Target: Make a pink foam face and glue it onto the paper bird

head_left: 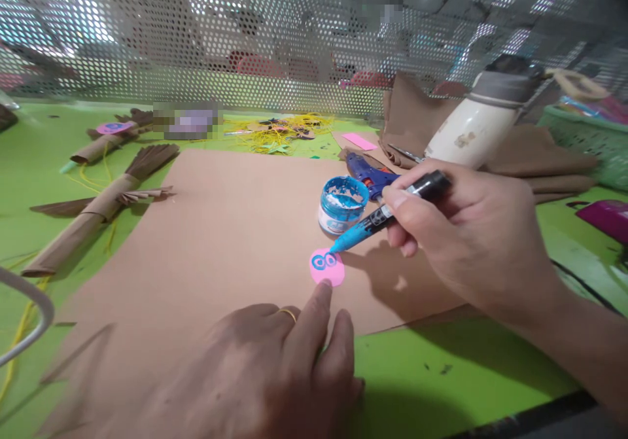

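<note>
A small pink paper disc (330,270) lies on a brown paper sheet (220,229), with blue circles painted on it. My left hand (265,367) rests flat on the sheet, one fingertip pressing the disc's near edge. My right hand (471,229) is closed on a black-handled tool with a blue-coated tip (363,229); the tip touches the disc. An open pot of blue paint (342,205) stands just behind the disc.
A blue glue gun (370,174) lies behind the paint pot. A white bottle (478,125) leans on brown cloth at the right, near a green basket (589,141). Rolled brown paper pieces (98,210) lie at the left. A perforated metal screen (245,40) closes the back.
</note>
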`<state>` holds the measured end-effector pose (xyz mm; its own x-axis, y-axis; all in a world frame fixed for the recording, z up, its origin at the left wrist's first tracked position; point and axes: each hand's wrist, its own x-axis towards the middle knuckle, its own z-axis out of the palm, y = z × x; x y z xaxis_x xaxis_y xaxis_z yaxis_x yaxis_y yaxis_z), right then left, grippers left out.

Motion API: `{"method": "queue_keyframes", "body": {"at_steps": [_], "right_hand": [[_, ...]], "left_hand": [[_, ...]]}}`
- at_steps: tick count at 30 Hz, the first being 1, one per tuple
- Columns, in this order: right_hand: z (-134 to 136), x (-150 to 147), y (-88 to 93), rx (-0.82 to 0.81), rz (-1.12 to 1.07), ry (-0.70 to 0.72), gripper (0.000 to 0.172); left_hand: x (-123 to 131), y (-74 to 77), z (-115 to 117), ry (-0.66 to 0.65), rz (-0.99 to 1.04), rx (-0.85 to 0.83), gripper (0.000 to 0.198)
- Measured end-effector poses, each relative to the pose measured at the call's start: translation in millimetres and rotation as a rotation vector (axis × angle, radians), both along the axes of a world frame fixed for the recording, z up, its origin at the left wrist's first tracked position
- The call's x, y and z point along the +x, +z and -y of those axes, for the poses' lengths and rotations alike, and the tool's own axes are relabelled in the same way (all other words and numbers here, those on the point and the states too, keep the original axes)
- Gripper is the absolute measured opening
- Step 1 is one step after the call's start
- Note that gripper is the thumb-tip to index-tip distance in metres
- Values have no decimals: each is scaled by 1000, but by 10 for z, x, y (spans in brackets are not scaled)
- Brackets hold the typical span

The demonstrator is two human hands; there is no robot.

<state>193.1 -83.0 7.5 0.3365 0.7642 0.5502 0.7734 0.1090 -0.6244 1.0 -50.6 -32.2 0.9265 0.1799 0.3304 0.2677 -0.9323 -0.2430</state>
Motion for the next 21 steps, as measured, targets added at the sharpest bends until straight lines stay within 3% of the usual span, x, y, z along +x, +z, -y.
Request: {"method": "queue_keyframes", "body": {"at_steps": [14, 21], "right_hand": [[21, -2, 40, -38, 20, -13, 13], [-4, 23, -1, 59, 46, -29, 13]], "left_hand": [[-4, -65, 0, -2, 51, 26, 25], [7, -143, 16, 27, 133, 33, 26]]}}
